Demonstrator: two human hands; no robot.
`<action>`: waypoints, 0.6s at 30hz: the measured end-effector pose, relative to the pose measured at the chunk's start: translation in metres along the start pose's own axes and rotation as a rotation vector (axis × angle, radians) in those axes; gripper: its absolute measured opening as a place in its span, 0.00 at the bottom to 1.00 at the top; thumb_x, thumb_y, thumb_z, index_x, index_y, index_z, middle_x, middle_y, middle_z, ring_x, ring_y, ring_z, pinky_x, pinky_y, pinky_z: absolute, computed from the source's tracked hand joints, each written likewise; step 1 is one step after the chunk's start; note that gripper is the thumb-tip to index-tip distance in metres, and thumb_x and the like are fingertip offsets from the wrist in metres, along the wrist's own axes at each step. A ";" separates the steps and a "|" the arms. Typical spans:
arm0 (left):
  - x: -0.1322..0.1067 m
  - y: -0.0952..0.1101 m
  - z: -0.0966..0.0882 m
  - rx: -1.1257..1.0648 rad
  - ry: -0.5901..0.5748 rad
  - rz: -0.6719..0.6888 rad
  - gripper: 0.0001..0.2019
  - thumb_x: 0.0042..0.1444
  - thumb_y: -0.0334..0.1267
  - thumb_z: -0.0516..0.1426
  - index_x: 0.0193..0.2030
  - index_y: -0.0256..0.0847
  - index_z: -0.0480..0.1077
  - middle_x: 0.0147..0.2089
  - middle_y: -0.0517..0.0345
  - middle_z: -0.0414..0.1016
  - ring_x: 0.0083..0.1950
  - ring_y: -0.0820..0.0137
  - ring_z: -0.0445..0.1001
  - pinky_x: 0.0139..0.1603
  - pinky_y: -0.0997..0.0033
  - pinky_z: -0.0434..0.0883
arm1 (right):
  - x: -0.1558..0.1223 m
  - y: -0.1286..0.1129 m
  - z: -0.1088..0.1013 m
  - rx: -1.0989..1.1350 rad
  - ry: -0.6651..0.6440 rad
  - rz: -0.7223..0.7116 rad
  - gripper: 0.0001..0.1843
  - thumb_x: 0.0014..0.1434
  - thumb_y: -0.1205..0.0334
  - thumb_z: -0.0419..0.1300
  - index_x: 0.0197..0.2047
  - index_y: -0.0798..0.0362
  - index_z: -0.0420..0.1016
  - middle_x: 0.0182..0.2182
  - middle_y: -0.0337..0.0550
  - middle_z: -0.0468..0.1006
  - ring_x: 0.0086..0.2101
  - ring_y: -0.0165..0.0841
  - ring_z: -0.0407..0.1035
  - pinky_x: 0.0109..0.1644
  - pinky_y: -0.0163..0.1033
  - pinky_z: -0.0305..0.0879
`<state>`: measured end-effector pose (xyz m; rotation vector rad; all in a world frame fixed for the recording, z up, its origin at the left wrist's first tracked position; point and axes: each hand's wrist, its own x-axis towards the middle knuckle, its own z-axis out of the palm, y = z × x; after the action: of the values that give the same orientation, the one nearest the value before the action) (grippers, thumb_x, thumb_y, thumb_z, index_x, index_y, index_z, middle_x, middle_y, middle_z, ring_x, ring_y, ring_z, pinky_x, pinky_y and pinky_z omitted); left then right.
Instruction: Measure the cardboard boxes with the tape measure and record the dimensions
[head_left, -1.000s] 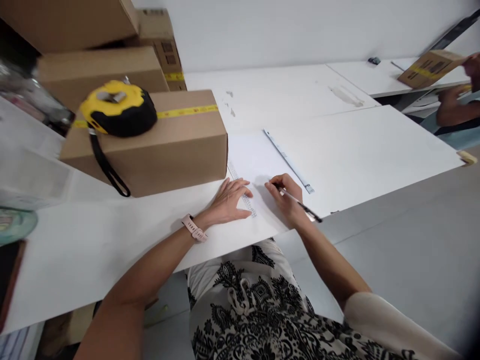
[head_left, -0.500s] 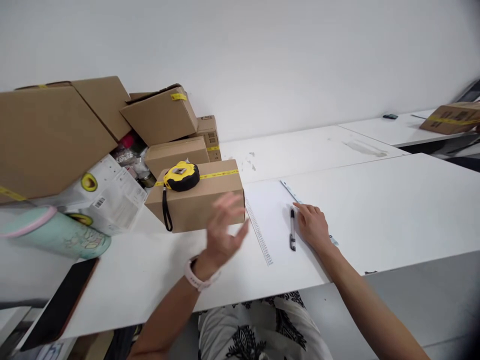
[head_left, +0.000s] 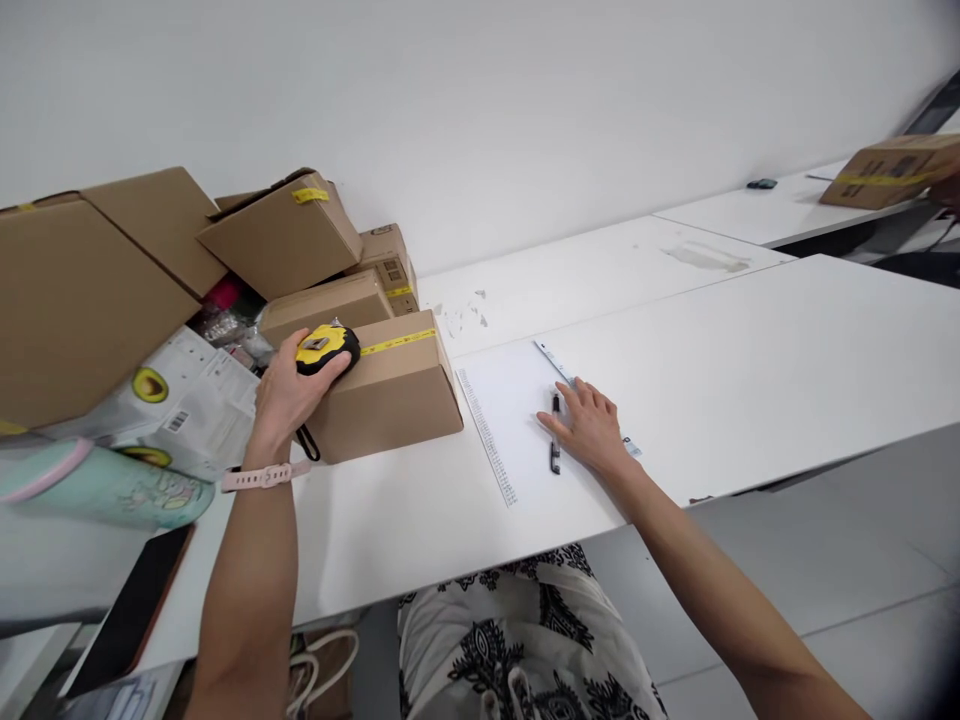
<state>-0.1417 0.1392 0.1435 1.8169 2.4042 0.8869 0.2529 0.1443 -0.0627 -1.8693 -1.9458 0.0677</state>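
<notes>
My left hand (head_left: pixel 289 398) is wrapped round a yellow and black tape measure (head_left: pixel 327 347), which rests on top of a taped cardboard box (head_left: pixel 390 400). The tape measure's black strap hangs at the box's near left corner. To the right, my right hand (head_left: pixel 589 425) lies over a white sheet of paper (head_left: pixel 501 385), its fingers spread. A black and clear pen (head_left: pixel 555 456) lies on the paper beneath my thumb and forefinger, which are apart. A narrow pale blue strip (head_left: pixel 553 358) runs along the sheet's right side, partly hidden under the hand. Small marks line the sheet's left edge.
More cardboard boxes (head_left: pixel 281 240) are stacked at the back left. A mint green tumbler (head_left: pixel 112 485) and a dark flat tablet-like object (head_left: pixel 131 605) lie at the left. On the far right, another person's hand (head_left: pixel 946 190) is at a taped box (head_left: pixel 885 170).
My left hand has moved left from in front of the box and closed round the tape measure. My right hand has shifted over the pen, its fingers spreading. The camera view has turned slightly.
</notes>
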 end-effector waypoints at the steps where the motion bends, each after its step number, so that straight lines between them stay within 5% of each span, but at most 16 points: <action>1: 0.000 0.000 0.000 -0.005 0.001 -0.001 0.41 0.54 0.68 0.57 0.69 0.50 0.61 0.68 0.48 0.68 0.67 0.42 0.67 0.66 0.40 0.64 | 0.000 0.000 -0.001 0.002 -0.003 -0.005 0.37 0.65 0.36 0.50 0.69 0.51 0.63 0.70 0.60 0.60 0.68 0.55 0.54 0.67 0.60 0.52; 18: 0.000 -0.003 0.010 0.076 0.118 -0.015 0.38 0.54 0.66 0.57 0.68 0.50 0.66 0.60 0.46 0.77 0.62 0.41 0.73 0.60 0.42 0.68 | -0.001 -0.002 -0.006 0.015 -0.041 -0.004 0.36 0.67 0.39 0.50 0.69 0.54 0.64 0.70 0.59 0.61 0.68 0.54 0.53 0.69 0.59 0.50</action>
<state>-0.1414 0.1435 0.1336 1.8174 2.5523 0.9399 0.2531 0.1421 -0.0572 -1.8685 -1.9710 0.1200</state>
